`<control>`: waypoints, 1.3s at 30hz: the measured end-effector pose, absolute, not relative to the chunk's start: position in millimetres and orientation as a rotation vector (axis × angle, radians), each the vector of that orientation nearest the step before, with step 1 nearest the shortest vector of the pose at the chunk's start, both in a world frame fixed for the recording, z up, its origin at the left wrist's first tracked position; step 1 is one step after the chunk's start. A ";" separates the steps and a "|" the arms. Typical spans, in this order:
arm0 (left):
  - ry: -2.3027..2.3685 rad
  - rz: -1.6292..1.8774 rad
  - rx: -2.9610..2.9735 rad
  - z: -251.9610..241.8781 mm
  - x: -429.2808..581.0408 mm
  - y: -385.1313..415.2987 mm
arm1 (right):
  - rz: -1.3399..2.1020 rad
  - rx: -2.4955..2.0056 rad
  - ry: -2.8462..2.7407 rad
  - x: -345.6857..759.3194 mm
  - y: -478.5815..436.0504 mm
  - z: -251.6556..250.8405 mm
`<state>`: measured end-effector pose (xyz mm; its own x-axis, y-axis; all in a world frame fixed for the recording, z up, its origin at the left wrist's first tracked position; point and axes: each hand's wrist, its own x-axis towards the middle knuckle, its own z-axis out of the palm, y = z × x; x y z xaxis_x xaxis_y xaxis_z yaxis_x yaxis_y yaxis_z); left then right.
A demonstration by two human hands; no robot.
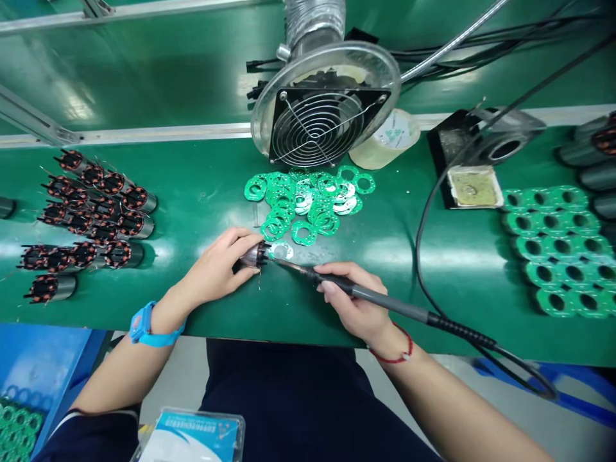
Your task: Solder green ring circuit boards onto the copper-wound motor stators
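Pinching a motor core (pixel 251 256) between thumb and fingers, the left hand (pixel 219 266) has it sideways mid-worktop (pixel 212 176), and the right hand (pixel 356 301) has its fingers closed pen-style round a soldering iron (pixel 389 302), tip right by the core's pronged end (can't tell if it's touching). Looks like soldering that end to me, so next move probably wants a steady core and a light tip. Green ring boards (pixel 283 205) are piled just beyond, more cores (pixel 115 183) off left.

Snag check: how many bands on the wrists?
2: a wide, rubbery-looking blue band just behind the left hand, and a thin red cord band just behind the right hand. None looks hidden.
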<state>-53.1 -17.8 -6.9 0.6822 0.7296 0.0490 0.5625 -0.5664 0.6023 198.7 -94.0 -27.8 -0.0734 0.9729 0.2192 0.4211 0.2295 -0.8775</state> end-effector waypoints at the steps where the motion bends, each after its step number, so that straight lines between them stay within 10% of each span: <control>1: 0.991 0.403 2.350 -7.4 -52.5 -18.3 | 0.817 -1.334 -1.637 198.8 -93.4 -28.0; 39: 0.993 0.384 2.486 -7.4 -52.9 -19.6 | 0.728 -1.174 -1.767 194.1 -89.5 -21.7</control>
